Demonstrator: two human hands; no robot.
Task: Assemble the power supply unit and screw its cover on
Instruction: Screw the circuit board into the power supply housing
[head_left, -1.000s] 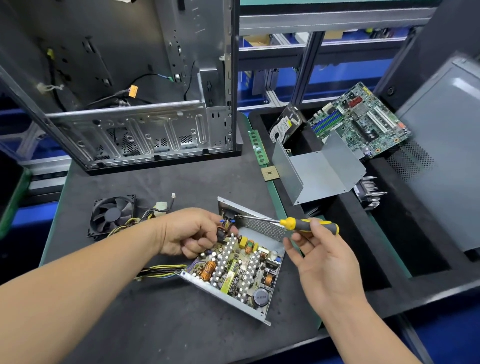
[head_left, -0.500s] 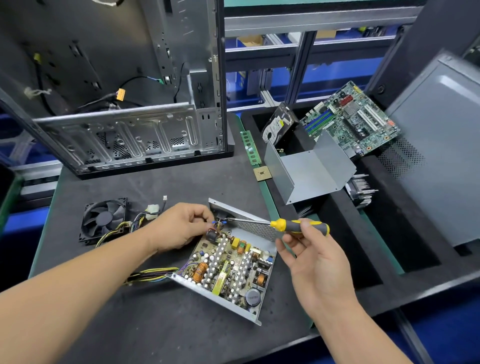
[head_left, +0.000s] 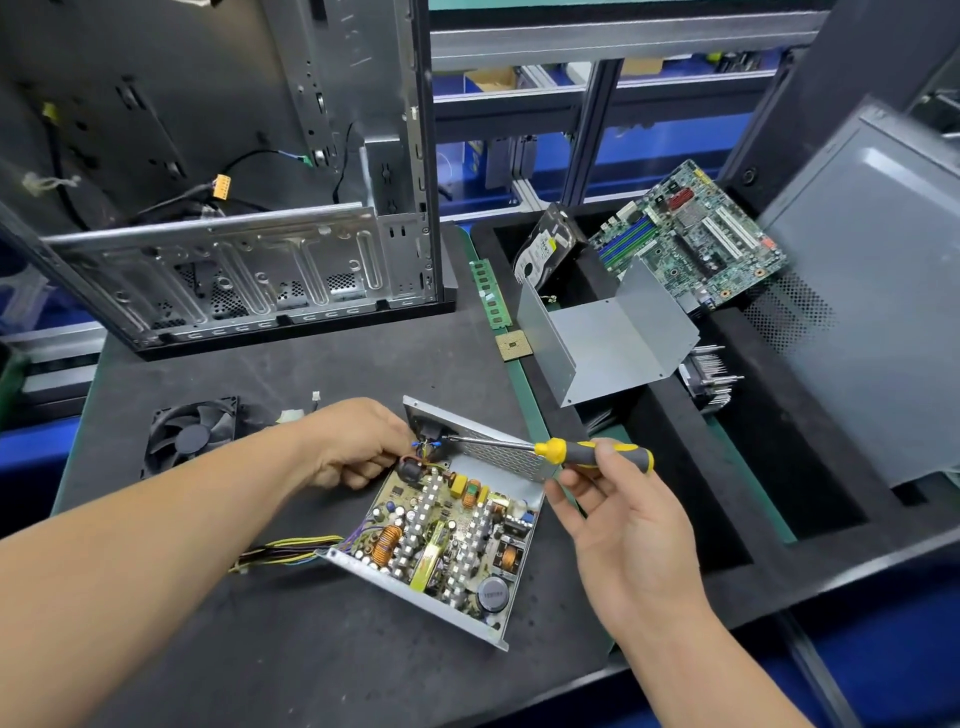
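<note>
The open power supply (head_left: 441, 525) lies on the dark mat (head_left: 260, 649) near the front of the bench, its circuit board bare to view with coils, capacitors and heat-sink fins showing. Its perforated back wall stands up at the far side, and a bundle of yellow and black wires (head_left: 280, 553) runs out of its left end across the mat.

The left hand (head_left: 358, 441) rests at the far left corner of the unit, fingers curled in against the small wires there; whether it pinches them or only steadies the corner I cannot tell. The right hand (head_left: 618, 514) pinches the yellow and black handle of a screwdriver (head_left: 550, 449) between thumb and fingertips, palm turned up. The shaft lies nearly level, pointing left, with its tip at the inner face of the back wall just beside the left hand's fingers.

The bent metal cover (head_left: 602, 332) sits apart from the unit, propped over the edge of the black foam tray (head_left: 779, 499) to the right. A loose fan (head_left: 189, 434) lies on the mat left of the left hand, with a white connector just beside it. A processor chip (head_left: 513, 346) and a green memory stick (head_left: 488, 293) lie beyond the unit along the mat's edge. Behind stands an empty computer case (head_left: 234, 218), and in the tray lean a hard drive (head_left: 545, 244) and a green motherboard (head_left: 691, 234)
</note>
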